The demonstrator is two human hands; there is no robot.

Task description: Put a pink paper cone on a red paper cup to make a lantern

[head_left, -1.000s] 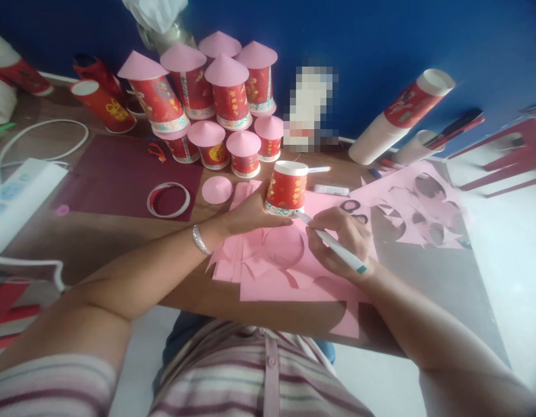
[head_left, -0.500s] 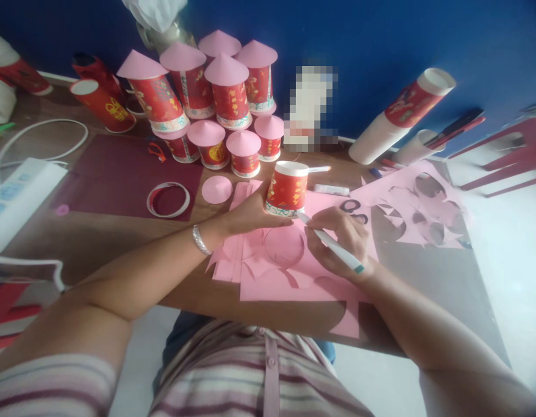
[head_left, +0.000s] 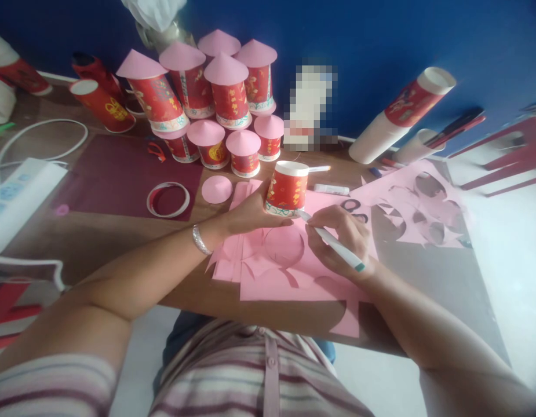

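Note:
My left hand (head_left: 252, 211) is closed around the left side and underside of a red paper tube (head_left: 287, 188), held upright over pink paper. The tube has gold print, and green scribbles run along its white lower band. A white marker pen (head_left: 337, 246) with a green end is pinched in my right hand (head_left: 339, 237). Its tip meets the lower right of that band. Under both hands lie pink paper sheets (head_left: 268, 289) with circles cut or drawn on them. A small pink paper cone (head_left: 217, 189) rests left of the tube.
Several red paper tubes with pink cone roofs (head_left: 226, 69) stand at the back. A white ring (head_left: 168, 200) lies on a maroon sheet (head_left: 120, 174), near orange-handled scissors (head_left: 156, 152). A white power strip (head_left: 26, 197) is at left; a tall tube (head_left: 393, 121) and cut pink scraps (head_left: 418, 197) are at right.
Both hands keep nearly the same place, the tube still held and the marker tip still at its lower band. Any shift of the pen is very slight.

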